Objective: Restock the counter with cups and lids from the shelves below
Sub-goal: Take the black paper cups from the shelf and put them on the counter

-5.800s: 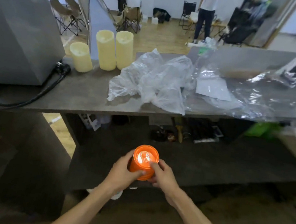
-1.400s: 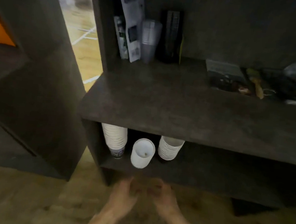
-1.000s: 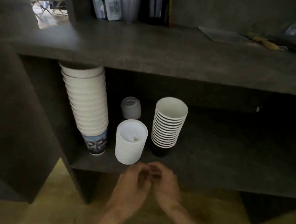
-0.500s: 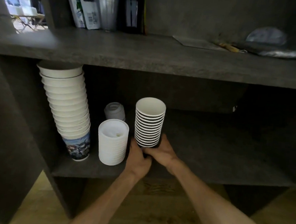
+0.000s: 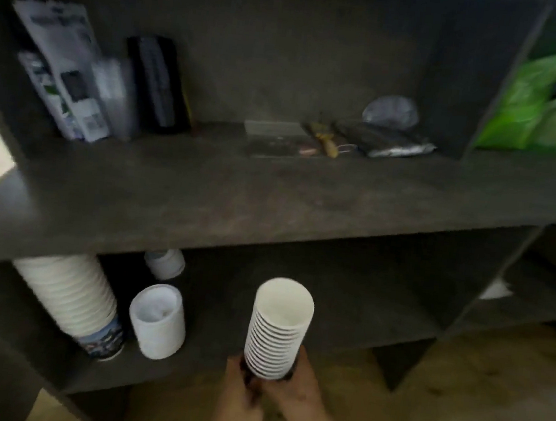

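Left hand (image 5: 238, 408): wrapped round base of cup stack (image 5: 278, 330), fingers curled shut on its dark bottom cup.
Right hand (image 5: 299, 389): gripped same base from right side, fingers (image 5: 298, 366) closed on stack; thumb not clear, pic blurred.
Cup stack: white rims, approx upright, slight lean; held in front of lower shelf (image 5: 353, 324), whether clear of shelf surface can't tell.
Lid stack (image 5: 158, 321): white, on lower shelf, left of held cups, apart from them.
Tall cup stack (image 5: 70, 298): far left of lower shelf, leaning, printed cup at bottom, top hidden under shelf above.
Small white piece (image 5: 164, 263): behind lid stack, too blurred to tell what.
Upper shelf (image 5: 202, 199): papers (image 5: 61, 67) and dark box (image 5: 158, 83) at left; flat bits and dark pouch (image 5: 390, 143) twd right.
Green bag (image 5: 535, 96): next bay, far right.
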`<control>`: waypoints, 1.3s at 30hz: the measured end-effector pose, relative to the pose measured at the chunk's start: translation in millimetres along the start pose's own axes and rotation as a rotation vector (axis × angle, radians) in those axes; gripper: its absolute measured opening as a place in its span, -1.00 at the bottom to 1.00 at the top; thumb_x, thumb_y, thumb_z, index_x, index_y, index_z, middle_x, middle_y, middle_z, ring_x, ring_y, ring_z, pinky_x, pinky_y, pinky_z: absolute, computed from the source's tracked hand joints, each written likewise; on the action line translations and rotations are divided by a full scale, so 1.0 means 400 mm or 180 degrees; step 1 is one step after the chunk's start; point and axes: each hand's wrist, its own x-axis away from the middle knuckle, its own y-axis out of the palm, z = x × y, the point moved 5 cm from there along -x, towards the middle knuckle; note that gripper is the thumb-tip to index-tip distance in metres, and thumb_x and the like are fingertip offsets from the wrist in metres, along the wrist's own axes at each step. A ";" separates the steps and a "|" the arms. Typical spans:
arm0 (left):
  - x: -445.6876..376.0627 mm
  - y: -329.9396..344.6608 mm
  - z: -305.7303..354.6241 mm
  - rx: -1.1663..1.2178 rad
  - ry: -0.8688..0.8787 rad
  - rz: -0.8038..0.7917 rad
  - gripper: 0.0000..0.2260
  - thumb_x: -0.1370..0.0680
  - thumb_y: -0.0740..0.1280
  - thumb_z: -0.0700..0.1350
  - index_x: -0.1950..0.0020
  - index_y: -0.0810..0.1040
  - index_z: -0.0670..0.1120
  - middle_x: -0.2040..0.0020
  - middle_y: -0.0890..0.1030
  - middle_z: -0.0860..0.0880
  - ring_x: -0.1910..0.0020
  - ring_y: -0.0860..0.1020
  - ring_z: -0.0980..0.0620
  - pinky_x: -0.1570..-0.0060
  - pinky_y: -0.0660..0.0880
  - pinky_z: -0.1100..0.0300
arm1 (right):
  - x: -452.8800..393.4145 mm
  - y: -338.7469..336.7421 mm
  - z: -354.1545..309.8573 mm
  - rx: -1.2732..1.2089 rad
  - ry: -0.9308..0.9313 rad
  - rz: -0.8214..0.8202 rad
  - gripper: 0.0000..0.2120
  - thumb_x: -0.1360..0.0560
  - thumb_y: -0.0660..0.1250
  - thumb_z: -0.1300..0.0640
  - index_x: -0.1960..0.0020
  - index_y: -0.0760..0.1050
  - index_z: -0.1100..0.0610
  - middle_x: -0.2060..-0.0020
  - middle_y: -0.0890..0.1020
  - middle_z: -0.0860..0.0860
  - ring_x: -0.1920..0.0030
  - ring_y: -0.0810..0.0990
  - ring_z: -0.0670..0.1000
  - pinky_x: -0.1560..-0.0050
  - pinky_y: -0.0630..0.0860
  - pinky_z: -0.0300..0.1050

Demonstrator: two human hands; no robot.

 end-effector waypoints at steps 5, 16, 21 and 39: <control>0.190 0.082 0.346 -0.0006 -0.0064 -0.0574 -0.58 -0.52 0.31 -0.36 -0.19 0.36 0.10 -0.17 0.60 0.04 -0.11 0.57 0.21 -0.06 0.46 0.41 | 0.252 -0.300 -0.192 0.0201 0.0488 0.0493 -0.22 -0.08 0.66 -0.02 -0.25 0.45 -0.13 -0.11 0.64 -0.19 -0.16 0.63 -0.11 -0.02 0.52 -0.30; 0.437 0.128 1.384 0.0027 0.0576 -0.1381 -0.63 -0.58 0.33 -0.20 -0.29 0.35 0.12 -0.18 0.53 0.15 -0.17 0.51 0.18 -0.21 0.45 0.17 | 0.610 -0.944 -1.026 0.0727 0.0274 0.1265 -0.17 -0.34 0.62 0.06 -0.48 0.27 0.01 -0.35 0.50 -0.03 -0.38 0.47 0.04 -0.38 0.38 -0.05; 0.460 0.199 1.636 0.0018 0.1089 -0.1512 -0.63 -0.53 0.42 -0.20 -0.23 0.35 0.06 -0.15 0.55 0.09 -0.15 0.55 0.15 -0.06 0.51 0.26 | 0.654 -1.151 -1.168 0.0738 0.0143 0.1433 -0.15 -0.30 0.64 0.08 -0.47 0.29 0.04 -0.34 0.51 -0.02 -0.37 0.48 0.06 -0.36 0.41 0.00; 0.042 0.517 2.101 0.0443 0.1412 -0.1293 -0.76 -0.63 0.24 -0.15 -0.29 0.44 0.00 -0.13 0.59 0.07 -0.02 0.53 0.24 0.05 0.43 0.31 | 0.223 -1.631 -1.396 0.0617 -0.0373 0.1588 -0.02 -0.05 0.67 -0.19 -0.40 0.37 -0.11 -0.22 0.59 -0.17 -0.24 0.56 -0.07 -0.31 0.51 0.12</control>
